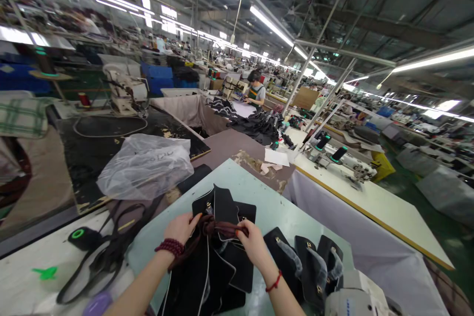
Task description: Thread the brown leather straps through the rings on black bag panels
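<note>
A dark brown cloth strip [224, 228] runs across a stack of black panels [225, 202] and has a knot in it. My left hand [181, 232] pinches the strip close to the knot, fingers closed. My right hand [254, 243] grips the strip's other end, thumb and fingers pressed together. Black panels with pale edging lie beneath both hands, some with small gold-coloured metal fittings. To the right of my right hand rest several black pieces [309, 269] with gold-coloured fittings and clear plastic wrapped on straps.
The pale green tabletop [222, 173] lies under the stack. A plastic bag [148, 165], black straps [111, 252] and a black thread cone [86, 238] are on the left. A white machine head [351, 296] stands at lower right. A co-worker [256, 91] sits farther off.
</note>
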The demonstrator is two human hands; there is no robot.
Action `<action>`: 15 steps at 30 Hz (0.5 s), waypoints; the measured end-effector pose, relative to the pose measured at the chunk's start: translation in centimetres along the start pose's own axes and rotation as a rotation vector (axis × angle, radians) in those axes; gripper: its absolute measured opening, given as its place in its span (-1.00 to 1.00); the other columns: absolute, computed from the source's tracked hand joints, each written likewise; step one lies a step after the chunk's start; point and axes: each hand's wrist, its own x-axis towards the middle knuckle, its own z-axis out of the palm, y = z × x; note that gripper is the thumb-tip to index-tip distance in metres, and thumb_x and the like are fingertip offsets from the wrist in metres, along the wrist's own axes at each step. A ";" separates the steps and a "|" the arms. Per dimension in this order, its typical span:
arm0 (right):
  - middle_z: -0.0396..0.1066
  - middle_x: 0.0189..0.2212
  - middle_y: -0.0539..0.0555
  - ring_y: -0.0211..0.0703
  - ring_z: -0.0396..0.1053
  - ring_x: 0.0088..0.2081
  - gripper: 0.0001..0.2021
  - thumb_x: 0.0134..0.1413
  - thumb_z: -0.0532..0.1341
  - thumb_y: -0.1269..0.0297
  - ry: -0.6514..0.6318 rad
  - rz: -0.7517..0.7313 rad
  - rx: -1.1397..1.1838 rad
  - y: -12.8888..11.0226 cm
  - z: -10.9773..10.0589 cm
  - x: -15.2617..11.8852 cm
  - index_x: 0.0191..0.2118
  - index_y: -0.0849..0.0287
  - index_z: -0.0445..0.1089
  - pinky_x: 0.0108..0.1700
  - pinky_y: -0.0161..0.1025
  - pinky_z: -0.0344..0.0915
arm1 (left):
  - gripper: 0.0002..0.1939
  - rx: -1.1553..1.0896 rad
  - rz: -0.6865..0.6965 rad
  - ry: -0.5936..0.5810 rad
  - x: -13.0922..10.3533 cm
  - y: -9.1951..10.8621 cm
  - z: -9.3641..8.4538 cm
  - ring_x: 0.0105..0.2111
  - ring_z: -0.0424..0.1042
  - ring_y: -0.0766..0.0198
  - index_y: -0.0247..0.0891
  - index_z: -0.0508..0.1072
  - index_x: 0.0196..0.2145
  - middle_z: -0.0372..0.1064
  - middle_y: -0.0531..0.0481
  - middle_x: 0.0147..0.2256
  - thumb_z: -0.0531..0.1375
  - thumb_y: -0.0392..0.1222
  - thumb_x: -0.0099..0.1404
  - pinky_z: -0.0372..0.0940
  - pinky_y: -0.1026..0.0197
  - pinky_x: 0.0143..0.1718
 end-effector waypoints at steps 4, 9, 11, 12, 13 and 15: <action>0.37 -0.31 0.05 -0.19 0.32 -0.26 -0.84 -0.02 0.11 0.46 -0.072 -0.104 -0.006 1.0 0.9 -3.8 -0.32 0.17 0.40 -0.20 -0.26 0.23 | -0.47 -0.176 -0.027 -0.042 -2.3 -1.7 0.9 -0.49 0.47 0.06 -0.27 0.40 -0.55 0.46 -0.17 -0.55 -0.11 0.13 0.32 0.27 0.11 -0.42; 0.37 -0.35 0.03 -0.25 0.30 -0.32 -0.84 0.00 0.14 0.45 -0.123 -0.130 0.082 0.3 1.9 -7.1 -0.29 0.17 0.43 -0.27 -0.32 0.20 | -0.39 -0.326 0.242 -0.026 -6.5 -1.4 4.5 0.12 0.31 0.19 -0.28 0.10 0.23 0.23 -0.18 0.19 0.00 -0.29 0.21 0.26 0.13 0.10; 0.41 -0.35 0.01 -0.25 0.32 -0.31 -0.85 -0.01 0.18 0.43 -0.264 -0.146 0.114 0.3 2.1 -8.3 -0.29 0.16 0.46 -0.25 -0.34 0.20 | -0.31 -0.180 0.313 0.000 -7.1 -0.9 5.8 0.25 0.12 0.14 -0.36 0.02 0.27 0.07 -0.25 0.27 0.00 -0.40 0.15 0.09 0.05 0.24; 0.42 -0.36 0.01 -0.25 0.34 -0.30 -0.87 0.01 0.19 0.39 -0.352 -0.160 0.123 0.6 2.1 -8.7 -0.30 0.15 0.47 -0.24 -0.34 0.20 | -0.33 -0.097 0.315 0.004 -7.2 -0.6 6.1 0.25 0.10 0.11 -0.41 0.07 0.24 0.08 -0.30 0.25 -0.01 -0.44 0.14 0.06 0.02 0.26; 0.43 -0.38 0.01 -0.24 0.35 -0.31 -0.88 0.05 0.19 0.32 -0.428 -0.160 0.126 0.9 2.2 -9.0 -0.33 0.17 0.48 -0.24 -0.34 0.20 | -0.38 -0.031 0.303 -0.001 -7.1 -0.2 6.2 0.22 0.15 0.08 -0.45 0.15 0.19 0.14 -0.34 0.20 -0.03 -0.46 0.14 0.08 0.00 0.24; 0.42 -0.45 0.05 -0.22 0.36 -0.36 -0.68 0.16 0.11 0.10 -0.503 -0.061 0.136 2.0 2.6 -9.2 -0.40 0.22 0.47 -0.32 -0.33 0.20 | -0.52 0.027 0.304 -0.039 -6.8 0.5 5.9 0.07 0.33 0.07 -0.42 0.32 0.05 0.33 -0.31 0.03 -0.03 -0.47 0.17 0.20 0.01 0.13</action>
